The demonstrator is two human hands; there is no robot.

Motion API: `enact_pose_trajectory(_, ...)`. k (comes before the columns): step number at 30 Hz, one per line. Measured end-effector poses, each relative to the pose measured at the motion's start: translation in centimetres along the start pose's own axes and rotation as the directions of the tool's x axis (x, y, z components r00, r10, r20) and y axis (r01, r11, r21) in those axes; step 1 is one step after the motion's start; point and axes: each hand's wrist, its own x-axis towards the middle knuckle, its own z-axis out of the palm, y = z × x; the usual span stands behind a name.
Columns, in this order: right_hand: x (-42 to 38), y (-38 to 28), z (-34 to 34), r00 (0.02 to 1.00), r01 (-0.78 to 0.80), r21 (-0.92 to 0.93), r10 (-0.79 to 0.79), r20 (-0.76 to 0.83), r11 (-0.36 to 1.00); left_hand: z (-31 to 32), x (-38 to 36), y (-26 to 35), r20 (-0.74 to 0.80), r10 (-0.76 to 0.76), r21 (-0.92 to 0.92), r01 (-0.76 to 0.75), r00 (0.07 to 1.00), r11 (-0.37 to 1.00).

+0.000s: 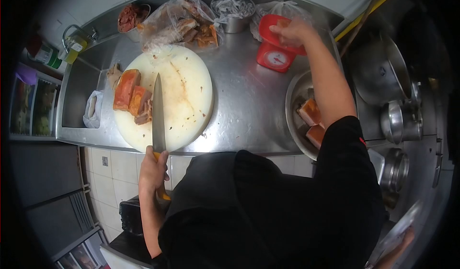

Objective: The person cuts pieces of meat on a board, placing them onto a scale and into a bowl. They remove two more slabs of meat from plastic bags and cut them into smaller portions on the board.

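Note:
My left hand (153,172) is closed round the yellow handle of a long knife (158,113), whose blade lies over the round white cutting board (191,91). Left of the blade, pieces of browned roast pork (126,88) rest on the board, with small scraps scattered about. At the back right, my right hand (296,33) grips a small piece of roast pork (283,23) over the pan of a red dial scale (274,58). Below my right forearm, a round metal bowl (293,94) holds more roast pork chunks (311,112), partly hidden by my sleeve.
Along the back of the steel counter (239,87) stand a bowl of dark red meat (132,19), a clear bag of meat pieces (184,24) and a bag-lined metal pot (233,12). A sink (79,101) is at left, large pots (378,72) at right. Another person's hand (405,242) shows bottom right.

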Motion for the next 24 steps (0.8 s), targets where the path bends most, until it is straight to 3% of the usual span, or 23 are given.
enact_pose_trajectory(4, -0.5, -0.3, -0.4, 1.0, 0.02, 0.029, -0.019, -0.019, 0.999, 0.1, 0.1, -0.2, -0.013, 0.015, 0.003, -0.015, 1.0, 1.0)
enact_pose_trajectory(7, -2.3, -1.1, -2.1, 0.997, 0.034, 0.022, -0.035, 0.074, 0.999, 0.2, 0.2, -0.5, -0.011, 0.028, -0.011, -0.028, 1.0, 1.0)
enact_pose_trajectory(10, -1.0, -0.8, -1.3, 0.996, 0.049, -0.098, -0.056, -0.064, 0.994, 0.2, 0.3, -0.8, -0.006, 0.04, -0.031, -0.041, 0.999, 0.999)
enact_pose_trajectory(13, -0.6, -0.4, -0.9, 0.996, 0.023, -0.069, -0.029, -0.089, 0.997, 0.1, 0.4, -1.1, -0.001, 0.042, -0.039, -0.042, 0.999, 0.998)
enact_pose_trajectory(16, 1.3, 1.4, 1.5, 0.945, 0.072, -0.129, -0.109, -0.308, 0.989, 0.1, 0.3, -0.8, -0.002, 0.031, -0.036, -0.031, 1.0, 0.999)
enact_pose_trajectory(19, 1.9, 1.9, 1.2, 0.992, 0.016, -0.059, -0.023, -0.121, 0.998, -0.1, 0.2, -0.5, 0.004, 0.032, -0.032, -0.032, 0.999, 0.999)
enact_pose_trajectory(22, 0.7, 2.6, -1.1, 0.97, 0.062, 0.373, -0.144, 0.196, 0.926, -0.3, 0.3, -0.8, 0.004, 0.039, -0.014, -0.039, 0.999, 0.999)
enact_pose_trajectory(24, -0.5, 2.1, -1.5, 0.974, -0.047, 0.698, -0.123, 0.191, 0.715, -0.5, 0.1, -0.3, -0.003, 0.032, 0.048, -0.032, 0.999, 0.998)
